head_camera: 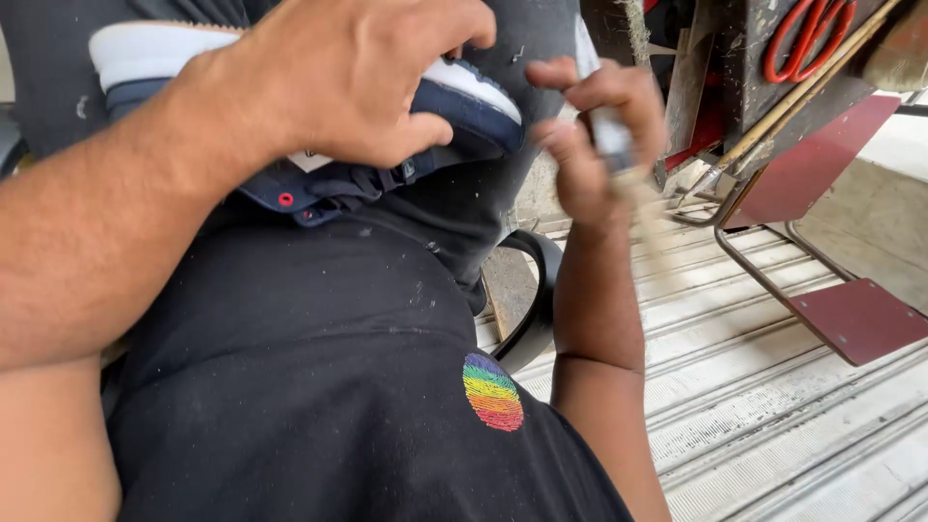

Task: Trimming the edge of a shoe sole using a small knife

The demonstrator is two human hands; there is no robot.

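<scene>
Navy fabric and a white rubber sole are what my left hand [358, 72] is clamped over — the fingers curl down across the upper of a sneaker [454, 97], pressing it sole-up against my lap on the dark trousers. My right hand [594, 135] sits just beside the toe, fingers pinched shut around a slim grey tool [604, 126]; its lower end is blurred, so I cannot tell what kind of tip it has. I judge the shoe light and easy to turn, soft and yielding in the cloth upper, stiffer along the sole edge — the firm rim is where I would grip, since the fabric would crumple. It looks worn but intact, with a small red eyelet dot near the lacing. Below lies my black shirt with a rainbow fingerprint patch [493, 391], and to the right a ribbed metal floor [773, 387], dark red plates [855, 319] and red-handled scissors [807, 34].
</scene>
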